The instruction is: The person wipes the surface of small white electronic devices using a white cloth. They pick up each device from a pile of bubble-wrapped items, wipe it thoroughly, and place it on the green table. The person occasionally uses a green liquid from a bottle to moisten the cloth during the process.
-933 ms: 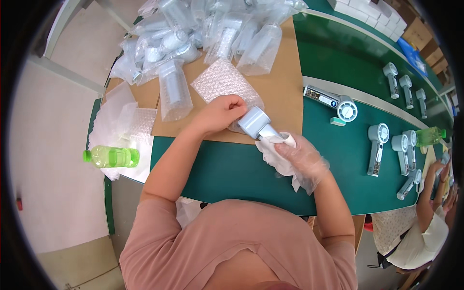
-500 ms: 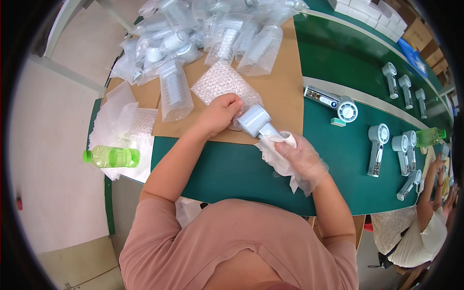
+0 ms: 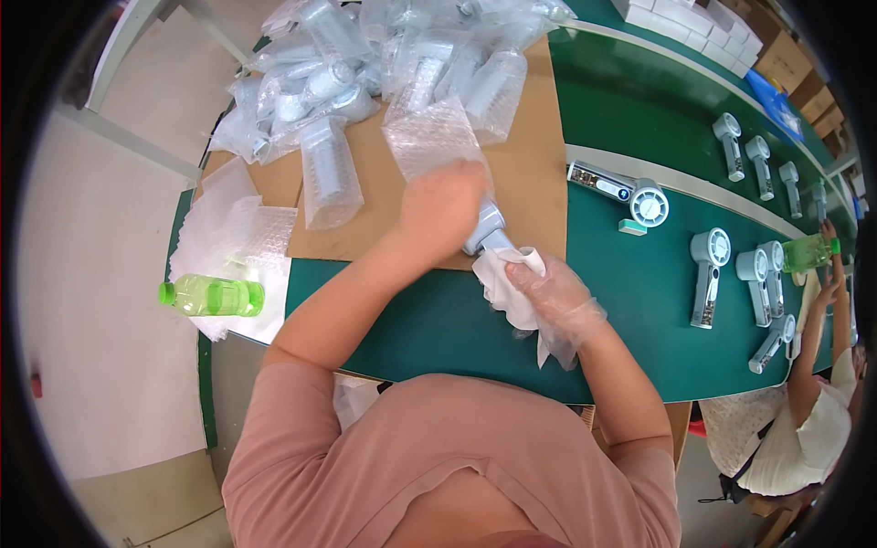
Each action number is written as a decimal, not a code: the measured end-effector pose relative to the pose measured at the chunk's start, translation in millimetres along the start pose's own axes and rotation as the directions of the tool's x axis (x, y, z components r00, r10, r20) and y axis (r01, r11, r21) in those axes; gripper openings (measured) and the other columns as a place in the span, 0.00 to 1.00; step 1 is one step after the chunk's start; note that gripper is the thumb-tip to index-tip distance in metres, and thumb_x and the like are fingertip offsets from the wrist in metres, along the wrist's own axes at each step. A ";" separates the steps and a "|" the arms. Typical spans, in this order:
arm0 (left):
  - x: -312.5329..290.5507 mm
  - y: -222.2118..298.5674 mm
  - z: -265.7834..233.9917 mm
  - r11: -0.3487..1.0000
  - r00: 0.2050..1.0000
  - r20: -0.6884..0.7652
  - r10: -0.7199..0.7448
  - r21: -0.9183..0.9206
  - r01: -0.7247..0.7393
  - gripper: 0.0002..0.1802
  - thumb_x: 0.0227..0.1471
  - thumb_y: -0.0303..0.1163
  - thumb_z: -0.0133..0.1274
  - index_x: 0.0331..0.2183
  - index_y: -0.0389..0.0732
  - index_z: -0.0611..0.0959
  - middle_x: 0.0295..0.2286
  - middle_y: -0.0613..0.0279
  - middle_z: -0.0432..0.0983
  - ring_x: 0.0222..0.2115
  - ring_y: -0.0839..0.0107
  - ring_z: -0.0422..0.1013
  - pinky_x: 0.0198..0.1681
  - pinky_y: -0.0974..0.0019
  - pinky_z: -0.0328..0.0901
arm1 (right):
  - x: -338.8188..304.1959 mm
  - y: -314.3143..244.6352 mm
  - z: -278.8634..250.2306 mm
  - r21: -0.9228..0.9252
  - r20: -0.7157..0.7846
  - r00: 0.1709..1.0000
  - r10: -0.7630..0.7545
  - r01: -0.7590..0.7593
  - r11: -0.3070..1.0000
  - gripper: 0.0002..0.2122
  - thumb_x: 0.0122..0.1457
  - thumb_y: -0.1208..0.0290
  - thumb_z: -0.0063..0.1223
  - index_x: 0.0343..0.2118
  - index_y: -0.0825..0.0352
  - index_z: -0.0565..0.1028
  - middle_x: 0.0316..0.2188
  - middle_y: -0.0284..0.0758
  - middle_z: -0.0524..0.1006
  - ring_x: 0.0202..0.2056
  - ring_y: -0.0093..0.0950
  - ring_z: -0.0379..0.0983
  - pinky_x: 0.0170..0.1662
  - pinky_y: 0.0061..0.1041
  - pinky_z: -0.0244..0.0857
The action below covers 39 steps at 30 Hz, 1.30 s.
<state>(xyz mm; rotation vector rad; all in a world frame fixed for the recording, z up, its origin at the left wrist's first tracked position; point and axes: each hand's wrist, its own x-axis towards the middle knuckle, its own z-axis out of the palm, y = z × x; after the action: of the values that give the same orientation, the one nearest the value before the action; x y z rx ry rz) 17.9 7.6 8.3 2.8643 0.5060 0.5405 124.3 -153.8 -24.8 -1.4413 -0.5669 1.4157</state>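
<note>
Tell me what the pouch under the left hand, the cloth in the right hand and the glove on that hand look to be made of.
Pouch: clear bubble-wrap plastic, judging by its dimpled, see-through surface.
Cloth: soft white fabric or nonwoven wipe, matte and crumpled; which one is unclear.
Glove on the right hand: thin, loose, translucent plastic film, wrinkled and faintly shiny.
The left hand is bare.

cardboard sheet (image 3: 530, 196) lies on the bench (image 3: 438, 329), bagged units (image 3: 365, 64) piled at its far end. bottle (image 3: 212, 296) lies off to the left on bubble wrap sheets (image 3: 228, 237), handheld fans (image 3: 708, 274) lined up on the right.
</note>
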 end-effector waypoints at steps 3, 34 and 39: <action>2.0 6.6 12.8 0.978 0.977 0.014 0.211 -0.002 -0.211 0.06 0.43 0.27 0.49 0.28 0.38 0.74 0.26 0.52 0.71 0.30 0.52 0.70 0.31 0.54 0.64 | 2.8 5.2 -0.9 0.070 -0.047 0.998 -0.050 0.053 0.996 0.17 0.60 0.62 0.50 0.47 0.70 0.70 0.32 0.35 0.76 0.29 0.23 0.72 0.33 0.24 0.68; -30.6 26.0 15.2 0.869 0.914 -0.211 -0.348 -0.438 0.230 0.11 0.43 0.30 0.57 0.31 0.39 0.76 0.24 0.55 0.70 0.25 0.56 0.68 0.27 0.60 0.64 | -7.3 -1.5 -4.3 -0.051 -0.203 0.936 -0.287 0.282 0.958 0.22 0.57 0.61 0.53 0.50 0.68 0.67 0.38 0.43 0.75 0.38 0.34 0.74 0.40 0.32 0.70; -10.9 22.4 10.2 0.992 0.976 -0.202 0.085 -0.075 -0.102 0.06 0.43 0.25 0.54 0.22 0.39 0.72 0.21 0.56 0.68 0.25 0.54 0.68 0.26 0.55 0.63 | -13.6 -2.2 0.9 -0.319 -0.115 0.948 -0.296 0.247 0.915 0.24 0.55 0.59 0.53 0.51 0.69 0.67 0.41 0.46 0.75 0.42 0.39 0.73 0.46 0.32 0.65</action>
<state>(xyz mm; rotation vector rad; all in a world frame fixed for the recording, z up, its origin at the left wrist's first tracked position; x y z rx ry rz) 18.9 -18.2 0.7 2.7783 0.3677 0.8491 121.3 -164.4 -16.5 -1.6262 -0.8721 1.0112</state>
